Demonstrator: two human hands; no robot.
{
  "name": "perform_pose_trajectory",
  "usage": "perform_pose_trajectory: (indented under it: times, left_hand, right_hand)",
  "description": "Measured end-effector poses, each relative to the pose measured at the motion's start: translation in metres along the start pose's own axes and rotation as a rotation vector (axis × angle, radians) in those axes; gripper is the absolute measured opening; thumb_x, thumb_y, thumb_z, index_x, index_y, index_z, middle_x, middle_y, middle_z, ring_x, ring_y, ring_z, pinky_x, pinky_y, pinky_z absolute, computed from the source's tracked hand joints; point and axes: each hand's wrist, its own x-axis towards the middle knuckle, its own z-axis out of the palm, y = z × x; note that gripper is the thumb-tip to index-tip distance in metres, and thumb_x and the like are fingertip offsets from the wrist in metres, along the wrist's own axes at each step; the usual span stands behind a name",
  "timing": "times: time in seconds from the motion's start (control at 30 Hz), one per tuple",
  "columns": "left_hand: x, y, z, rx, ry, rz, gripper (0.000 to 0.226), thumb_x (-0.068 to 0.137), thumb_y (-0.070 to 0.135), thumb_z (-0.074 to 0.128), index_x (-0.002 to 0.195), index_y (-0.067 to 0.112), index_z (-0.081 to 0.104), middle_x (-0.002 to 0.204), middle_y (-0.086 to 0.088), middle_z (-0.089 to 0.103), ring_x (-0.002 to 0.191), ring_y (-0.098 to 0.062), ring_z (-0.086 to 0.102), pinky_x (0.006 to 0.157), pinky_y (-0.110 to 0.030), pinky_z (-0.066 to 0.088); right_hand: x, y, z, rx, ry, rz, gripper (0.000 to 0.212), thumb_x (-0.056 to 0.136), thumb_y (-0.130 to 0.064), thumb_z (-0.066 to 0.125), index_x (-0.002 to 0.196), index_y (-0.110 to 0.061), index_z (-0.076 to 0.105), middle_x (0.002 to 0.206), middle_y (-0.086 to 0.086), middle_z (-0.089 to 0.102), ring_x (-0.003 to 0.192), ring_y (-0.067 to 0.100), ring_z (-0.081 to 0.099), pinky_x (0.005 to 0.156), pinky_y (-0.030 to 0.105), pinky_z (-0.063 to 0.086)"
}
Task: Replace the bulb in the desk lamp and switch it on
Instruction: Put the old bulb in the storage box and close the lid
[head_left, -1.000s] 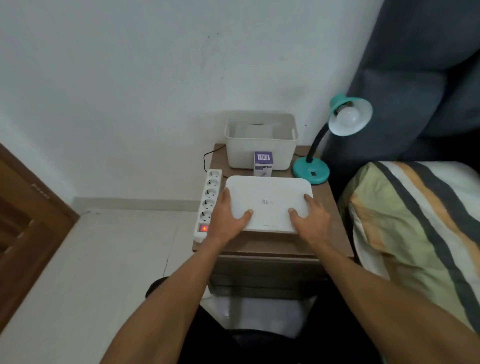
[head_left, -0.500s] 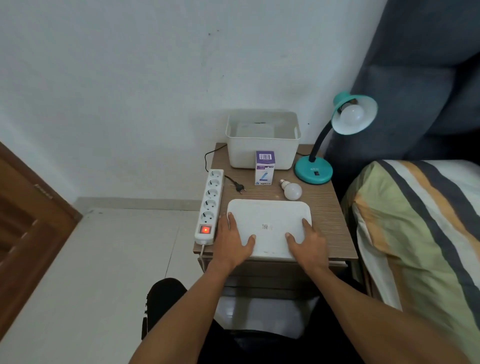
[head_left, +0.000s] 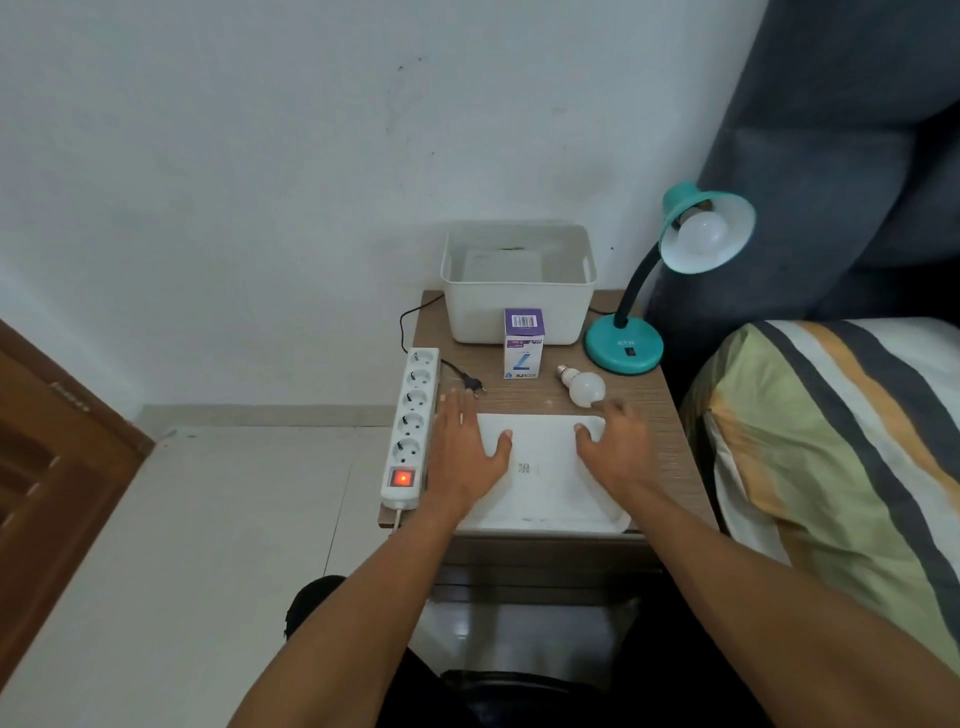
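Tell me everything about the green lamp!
The desk lamp is teal, with a round base standing at the nightstand's back right corner, beside the white bin. A dark bendy neck curves up to a tilted bell shade, white inside, with a white bulb fitted, unlit. A small dark switch sits on the base. Neither hand touches it.

Nightstand top (head_left: 530, 397): wood-grain laminate, matt. Lid (head_left: 545, 473), bin (head_left: 519, 312), power strip (head_left: 413, 415): smooth white plastic, slight sheen. Lamp base (head_left: 623, 345): glossy teal, prob painted metal. Loose bulb (head_left: 584, 387): frosted, metal screw cap. Bulb box (head_left: 523, 343): printed card. Pillow (head_left: 841, 447): striped cloth.
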Motion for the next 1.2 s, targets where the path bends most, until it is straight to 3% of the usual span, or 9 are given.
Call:
perform_pose_trajectory:
  times: [0.1, 0.3, 0.5, 0.63, 0.73, 0.87, 1.0, 1.2]
  left_hand:
    - [0.041, 0.005, -0.014, -0.06, 0.07, 0.007, 0.083, 0.097, 0.051, 0.058, 0.158, 0.005, 0.028, 0.165, -0.017, 0.029, 0.155, -0.034, 0.021, 0.122, -0.053, 0.03]
    - [0.129, 0.007, -0.05, -0.17, 0.18, 0.079, 0.094, 0.09, 0.06, 0.068, 0.16, 0.013, 0.026, 0.167, -0.013, 0.023, 0.157, -0.028, 0.017, 0.121, -0.05, 0.034]
    - [0.209, 0.008, -0.073, -0.174, 0.13, 0.06, 0.123, 0.073, 0.08, 0.07, 0.164, 0.018, 0.014, 0.171, -0.007, 0.015, 0.159, -0.023, 0.009, 0.126, -0.047, 0.021]
    - [0.241, 0.013, -0.078, -0.178, 0.092, 0.072, 0.136, 0.067, 0.08, 0.076, 0.164, 0.012, 0.01, 0.172, -0.008, 0.014, 0.159, -0.022, 0.01, 0.128, -0.04, 0.017]
    - [0.251, 0.015, -0.076, -0.174, 0.042, 0.078, 0.131, 0.065, 0.074, 0.083, 0.162, 0.013, 0.018, 0.168, -0.008, 0.026, 0.155, -0.023, 0.022, 0.125, -0.039, 0.022]
    - [0.257, 0.006, -0.066, -0.252, 0.031, 0.079, 0.119, 0.052, 0.084, 0.082, 0.145, 0.023, 0.04, 0.142, -0.001, 0.057, 0.131, -0.022, 0.054, 0.108, -0.047, 0.05]
    - [0.255, 0.005, -0.066, -0.301, 0.044, 0.126, 0.113, 0.053, 0.081, 0.085, 0.141, 0.025, 0.043, 0.137, 0.004, 0.062, 0.125, -0.017, 0.059, 0.103, -0.043, 0.054]
    - [0.253, 0.006, -0.066, -0.29, 0.075, 0.151, 0.109, 0.054, 0.081, 0.085, 0.138, 0.024, 0.044, 0.132, 0.005, 0.063, 0.119, -0.016, 0.061, 0.097, -0.042, 0.057]
  right_hand:
    - [0.035, -0.012, -0.008, 0.016, 0.027, -0.079, 0.049, 0.089, -0.03, 0.067, 0.135, -0.015, 0.057, 0.134, 0.01, 0.056, 0.123, 0.025, 0.049, 0.101, 0.036, 0.043]
    - [0.101, -0.018, 0.003, -0.032, -0.069, -0.146, 0.055, 0.086, -0.035, 0.071, 0.137, -0.019, 0.056, 0.13, 0.009, 0.061, 0.121, 0.027, 0.051, 0.101, 0.042, 0.045]
    - [0.134, -0.016, 0.026, -0.112, -0.114, -0.156, 0.046, 0.086, -0.037, 0.069, 0.129, -0.023, 0.064, 0.116, 0.011, 0.066, 0.106, 0.027, 0.059, 0.087, 0.039, 0.053]
    - [0.139, -0.012, 0.037, -0.113, -0.156, -0.117, 0.041, 0.083, -0.029, 0.069, 0.123, -0.026, 0.068, 0.109, 0.012, 0.065, 0.099, 0.029, 0.062, 0.08, 0.036, 0.053]
    - [0.139, -0.01, 0.041, -0.085, -0.186, -0.104, 0.045, 0.08, -0.028, 0.068, 0.125, -0.028, 0.065, 0.112, 0.01, 0.065, 0.1, 0.028, 0.063, 0.083, 0.04, 0.055]
    - [0.139, -0.009, 0.041, -0.046, -0.173, -0.085, 0.047, 0.081, -0.029, 0.069, 0.127, -0.024, 0.063, 0.115, 0.006, 0.066, 0.101, 0.025, 0.064, 0.084, 0.039, 0.054]
    - [0.142, -0.013, 0.032, 0.091, -0.063, -0.114, 0.044, 0.079, -0.03, 0.069, 0.122, -0.021, 0.067, 0.107, 0.003, 0.071, 0.094, 0.019, 0.065, 0.08, 0.038, 0.057]
    - [0.161, -0.055, -0.01, 0.3, 0.101, -0.337, 0.044, 0.078, -0.036, 0.062, 0.119, -0.02, 0.068, 0.105, -0.001, 0.072, 0.09, 0.01, 0.066, 0.078, 0.036, 0.059]
